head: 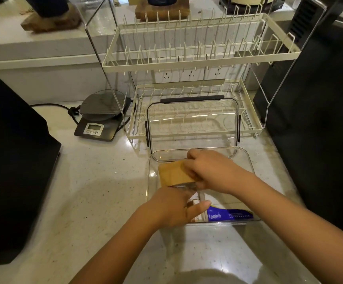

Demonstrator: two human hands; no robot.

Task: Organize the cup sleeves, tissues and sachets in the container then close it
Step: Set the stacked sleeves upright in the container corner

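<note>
A clear plastic container (248,160) stands open on the counter in front of me. My right hand (209,171) grips a stack of brown cardboard cup sleeves (173,174) and holds it inside the container's far left part. My left hand (174,208) reaches into the container's near left corner, fingers on small sachets (197,203) that are mostly hidden under it. A blue and white tissue pack (230,216) lies along the container's near wall. The clear lid (193,124) with dark clips leans against the dish rack behind the container.
A cream two-tier dish rack (199,58) stands behind the container. A grey kitchen scale (100,117) with a cord sits to the left of it. Dark appliances flank the counter at left (12,171) and right (318,130). Wall sockets (191,73) show behind the rack.
</note>
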